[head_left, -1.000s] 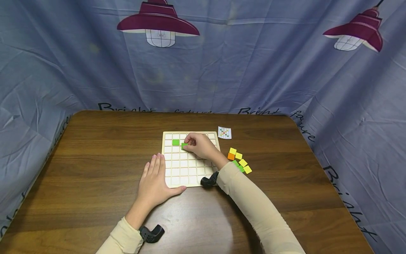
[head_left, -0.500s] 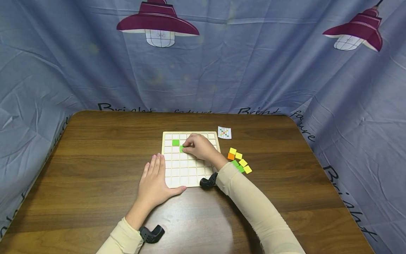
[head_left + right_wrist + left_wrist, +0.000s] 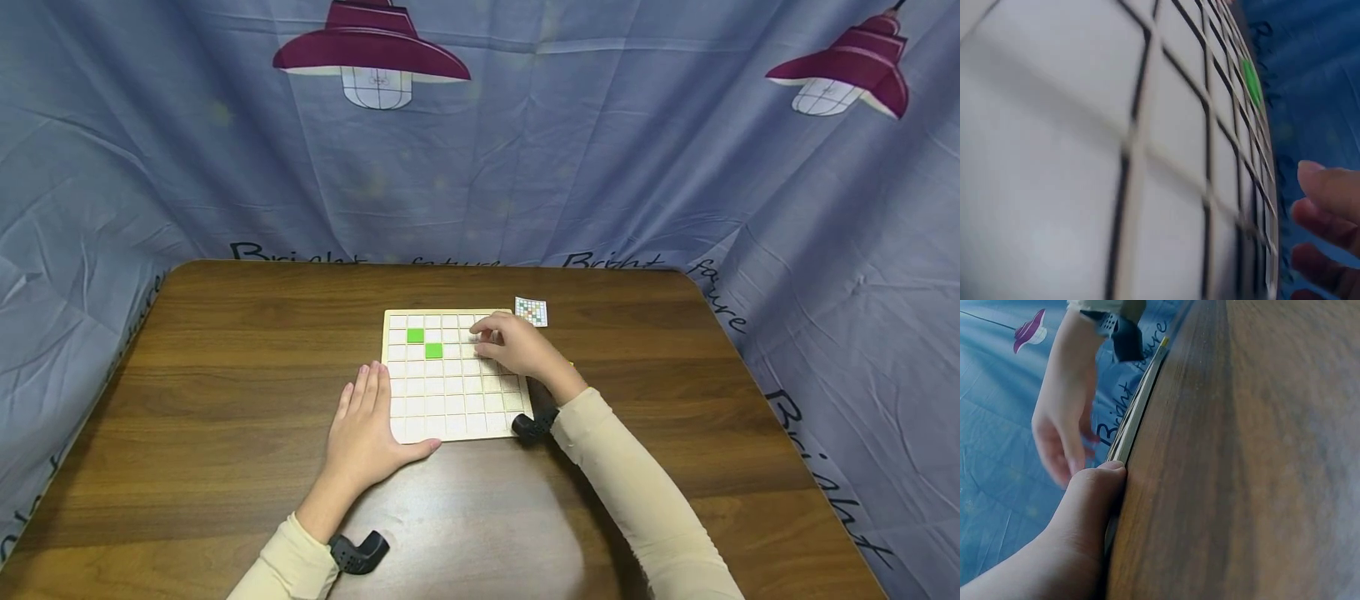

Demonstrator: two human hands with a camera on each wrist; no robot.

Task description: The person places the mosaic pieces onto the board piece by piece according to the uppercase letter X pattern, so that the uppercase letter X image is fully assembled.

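Note:
A white gridded board with a pale wooden rim lies on the table. Two green square tiles sit in its cells, set diagonally near the upper left. My left hand rests at the board's left edge, fingers straight, its thumb along the front edge. Over the board's upper right, my right hand hovers with fingers loosely bent and apart. Nothing shows between the right fingers in the right wrist view. Most loose tiles to the right are hidden behind the right hand and forearm.
A small printed card with a coloured grid lies past the board's upper right corner. A sliver of yellow tile peeks out beside the right wrist. Blue curtain hangs behind the wooden table.
The right hand has let go of the second green tile, which now lies in a cell diagonal to the first. That hand has moved right. The left hand has stayed put.

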